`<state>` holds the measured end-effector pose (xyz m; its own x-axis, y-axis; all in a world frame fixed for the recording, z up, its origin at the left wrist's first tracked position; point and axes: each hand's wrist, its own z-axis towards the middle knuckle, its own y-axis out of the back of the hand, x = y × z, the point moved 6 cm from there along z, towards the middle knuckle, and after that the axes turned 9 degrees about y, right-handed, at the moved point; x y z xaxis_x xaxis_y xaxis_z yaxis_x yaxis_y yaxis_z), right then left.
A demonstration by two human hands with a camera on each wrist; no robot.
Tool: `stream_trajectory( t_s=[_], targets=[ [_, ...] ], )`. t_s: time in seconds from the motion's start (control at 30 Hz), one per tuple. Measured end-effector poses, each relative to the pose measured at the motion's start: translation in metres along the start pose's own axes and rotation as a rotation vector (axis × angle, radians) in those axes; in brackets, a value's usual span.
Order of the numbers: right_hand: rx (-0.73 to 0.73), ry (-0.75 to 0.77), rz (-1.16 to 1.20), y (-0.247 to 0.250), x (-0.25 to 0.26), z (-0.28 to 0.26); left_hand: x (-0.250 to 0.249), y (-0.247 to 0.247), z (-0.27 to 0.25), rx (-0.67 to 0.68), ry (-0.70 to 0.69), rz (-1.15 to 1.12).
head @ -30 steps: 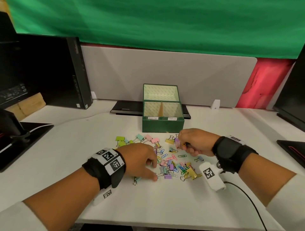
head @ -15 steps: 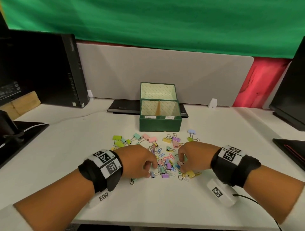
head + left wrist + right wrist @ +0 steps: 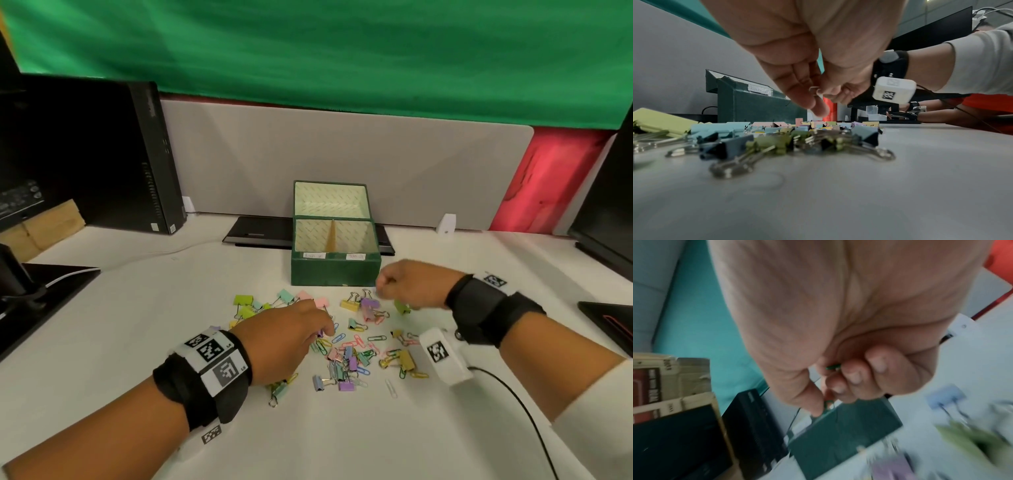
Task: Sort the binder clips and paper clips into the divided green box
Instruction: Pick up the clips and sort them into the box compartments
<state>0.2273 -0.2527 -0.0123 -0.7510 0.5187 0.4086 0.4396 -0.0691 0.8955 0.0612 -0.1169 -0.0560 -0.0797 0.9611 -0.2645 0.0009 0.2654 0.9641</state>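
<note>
Since half a second ago the right hand has lifted out of the pile and travelled toward the far side of the tabletop, so that it now hangs just beside the front right corner of the green box. Its fingers are curled together, and the right wrist view shows them and the thumb pinching a green paper clip; a second green bit sticks out higher up between the fingers, though blur hides what it is. Over the same time the left hand has stayed low over the left part of the pile, and the left wrist view shows its thumb and fingertips closed on a small silver wire loop (whether it is a paper clip or a binder-clip handle I cannot tell). Binder clips and paper clips in pastel colours lie scattered near the middle of the tabletop, between the box and the near edge, some tangled together, with one white paper clip a little apart toward the near edge. Both front compartments of the box, set apart by a tan divider, look bare from the head view, and its lid stands open behind them. A black computer tower stands at the far left of the tabletop, and a flat black device lies behind the box.
</note>
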Motion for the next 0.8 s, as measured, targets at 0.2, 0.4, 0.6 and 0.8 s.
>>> stream_trajectory(
  t_s=[0.2, 0.4, 0.6, 0.8],
  targets=[
    [-0.234, -0.079, -0.118, 0.055, 0.0, 0.062, 0.006, -0.008, 0.002, 0.045, 0.0, 0.053],
    [-0.21, -0.061, -0.173, 0.059, 0.003, 0.106, 0.008, -0.008, 0.002, 0.038, 0.016, 0.032],
    [-0.381, 0.117, -0.13, 0.055, -0.003, 0.063, 0.002, -0.012, 0.0, 0.107, -0.011, 0.144],
    [0.06, 0.096, -0.389, -0.026, -0.037, -0.005, -0.003, 0.037, 0.036, -0.04, 0.004, 0.117]
  ],
)
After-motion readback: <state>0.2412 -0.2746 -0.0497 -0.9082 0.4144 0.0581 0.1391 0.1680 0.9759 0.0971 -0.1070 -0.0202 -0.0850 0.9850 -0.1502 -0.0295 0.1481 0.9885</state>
